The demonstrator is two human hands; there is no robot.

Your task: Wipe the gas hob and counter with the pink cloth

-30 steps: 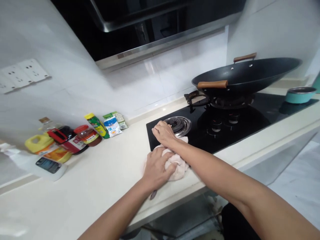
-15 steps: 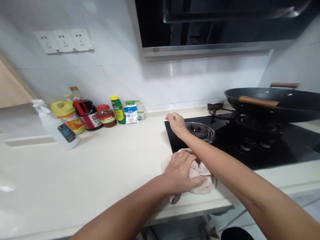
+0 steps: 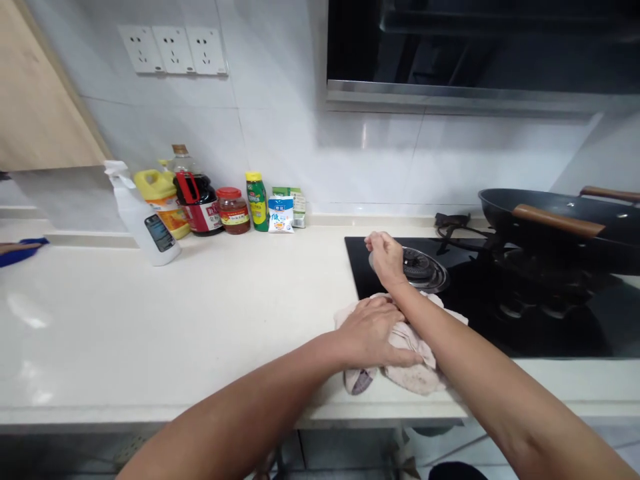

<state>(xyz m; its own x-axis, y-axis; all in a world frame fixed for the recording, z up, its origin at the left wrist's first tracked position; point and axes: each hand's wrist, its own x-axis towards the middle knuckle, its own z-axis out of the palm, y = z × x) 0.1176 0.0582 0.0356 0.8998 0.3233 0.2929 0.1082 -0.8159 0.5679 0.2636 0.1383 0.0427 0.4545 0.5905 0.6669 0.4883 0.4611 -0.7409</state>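
Note:
My left hand (image 3: pixel 373 333) presses down on a crumpled pale pink cloth (image 3: pixel 413 373) at the counter's front, fingers curled over it and thumb out to the side. The cloth lies partly on the counter and partly on the black hob's left edge. My right arm crosses over the cloth. Above the hob's left side my right hand (image 3: pixel 387 259) is closed, fingers bent in, beside the round burner (image 3: pixel 423 268). Whatever those fingers may hold is hidden.
A black wok (image 3: pixel 545 200) with wooden handles sits on the hob (image 3: pixel 480 313). Along the wall stand a white spray bottle (image 3: pixel 145 217), a yellow jug (image 3: pixel 157 187), a dark sauce bottle (image 3: pixel 203 210), a red-lidded jar (image 3: pixel 233 212), a green bottle (image 3: pixel 257 203) and a small packet (image 3: pixel 281 215).
The view has turned left, so surroundings appear further right. My right hand stays closed near the burner, slightly lower in view. The cloth looks more spread out under my left hand.

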